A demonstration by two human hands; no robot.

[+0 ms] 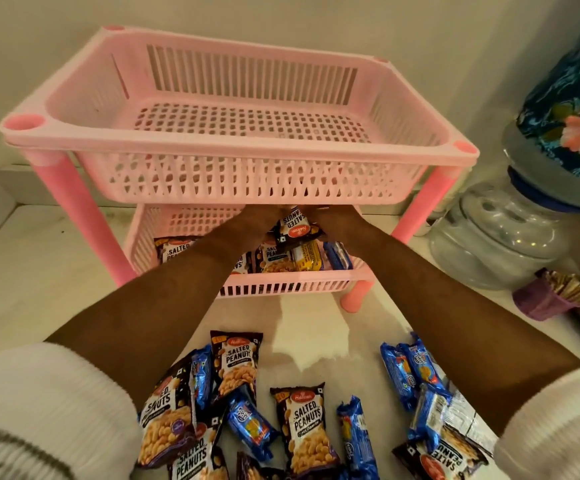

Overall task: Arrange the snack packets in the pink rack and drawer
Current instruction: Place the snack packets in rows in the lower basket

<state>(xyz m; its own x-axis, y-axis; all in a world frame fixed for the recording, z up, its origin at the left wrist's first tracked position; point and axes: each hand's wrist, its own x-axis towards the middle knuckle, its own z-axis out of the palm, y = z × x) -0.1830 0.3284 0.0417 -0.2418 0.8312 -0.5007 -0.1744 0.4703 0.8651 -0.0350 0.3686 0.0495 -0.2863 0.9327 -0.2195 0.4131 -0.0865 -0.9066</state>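
Both arms reach forward under the upper basket point(240, 140) of the pink rack point(74, 202), which stands on the pale desk point(32, 265) against the wall. The left hand point(250, 220) and the right hand point(337, 220) meet in the lower basket point(281, 284), with a salted peanuts packet point(295, 225) held upright between them; the fingers are hidden behind the front wall of the upper basket, so the grip itself cannot be told for certain, though the packet sits touching both hands. Beneath it in the lower basket lie more peanut packets point(274, 259), a yellow packet point(308, 256) and a blue biscuit packet point(339, 256). On the desk in front of the rack, between the forearms, loose peanut packets point(307, 427) and blue biscuit packets point(250, 424) lie scattered, some overlapping. To the right of the rack stands a clear jar point(496, 233) under a floral-covered container point(572, 98), with a small purple cup of sticks point(551, 299) near it.
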